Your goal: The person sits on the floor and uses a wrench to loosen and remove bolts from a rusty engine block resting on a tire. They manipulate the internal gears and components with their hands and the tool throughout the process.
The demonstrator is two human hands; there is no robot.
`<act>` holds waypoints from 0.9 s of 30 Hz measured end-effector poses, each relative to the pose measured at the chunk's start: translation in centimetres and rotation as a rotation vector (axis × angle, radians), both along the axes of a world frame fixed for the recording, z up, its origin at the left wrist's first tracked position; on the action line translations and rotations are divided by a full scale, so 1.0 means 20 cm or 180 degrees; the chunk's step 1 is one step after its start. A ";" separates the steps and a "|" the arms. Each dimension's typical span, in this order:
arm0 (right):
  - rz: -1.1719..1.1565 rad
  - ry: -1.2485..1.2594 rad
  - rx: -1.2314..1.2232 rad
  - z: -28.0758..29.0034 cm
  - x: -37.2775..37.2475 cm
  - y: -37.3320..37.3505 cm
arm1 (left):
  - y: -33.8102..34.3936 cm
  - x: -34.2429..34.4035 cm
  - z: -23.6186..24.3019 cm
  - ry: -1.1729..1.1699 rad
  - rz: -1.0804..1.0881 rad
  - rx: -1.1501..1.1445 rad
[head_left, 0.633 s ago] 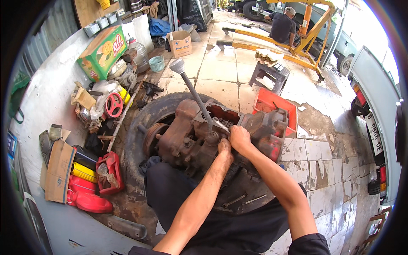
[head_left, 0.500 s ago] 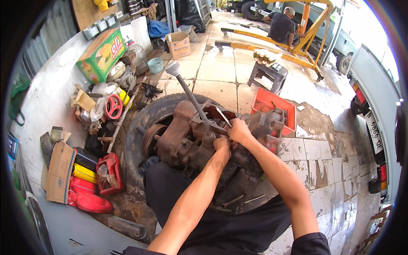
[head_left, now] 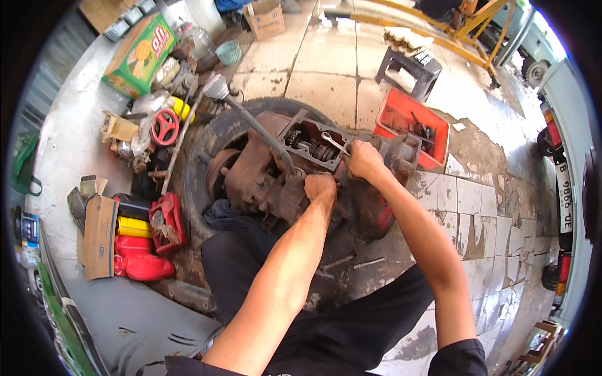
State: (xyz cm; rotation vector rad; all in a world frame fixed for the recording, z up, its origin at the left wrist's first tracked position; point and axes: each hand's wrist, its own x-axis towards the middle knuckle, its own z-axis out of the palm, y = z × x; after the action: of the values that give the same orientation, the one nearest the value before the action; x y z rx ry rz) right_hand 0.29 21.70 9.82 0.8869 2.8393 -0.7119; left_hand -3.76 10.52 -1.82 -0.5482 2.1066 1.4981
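Note:
A rusty gearbox (head_left: 254, 178) rests on a tire (head_left: 195, 164) in front of me, its top opening showing gears (head_left: 323, 150) inside. From its near side a long gear lever (head_left: 258, 127) with a pale knob slants up to the left. My right hand (head_left: 365, 159) is closed around a combination wrench (head_left: 333, 141), whose shiny end reaches over the opening. Beside the lever's base, my left hand (head_left: 320, 188) is curled against the housing; whatever its fingers grip is hidden.
At the far right of the gearbox stands a red crate (head_left: 417, 119) with tools. Behind it is a dark stool (head_left: 411, 72). Two tools, including a metal rod (head_left: 369, 263), lie on the floor near my legs. Red containers (head_left: 141, 258) and parts line the left wall.
The view has tipped downward. My right hand has drawn apart from my left and moved rightward with the wrench, baring more of the gears. My left hand stays by the lever's base.

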 end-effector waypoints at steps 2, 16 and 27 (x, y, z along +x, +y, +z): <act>-0.0077 0.0108 -0.0173 0.00 0.05 0.00 | 0.04 0.04 0.10 -0.0154 0.0093 -0.0081; -0.0570 0.0041 -0.1465 0.10 0.06 0.06 | 0.13 0.07 -0.02 -0.0334 0.1385 -0.0318; -0.0340 -0.0005 -0.1133 0.07 0.07 0.07 | 0.24 0.05 0.35 -0.0779 0.2024 0.0095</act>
State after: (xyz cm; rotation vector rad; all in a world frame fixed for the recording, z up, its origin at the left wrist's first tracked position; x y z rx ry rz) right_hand 1.66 23.08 11.26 0.9774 2.5566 -1.1799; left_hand -2.81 15.29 5.08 -1.4100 1.7961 1.6652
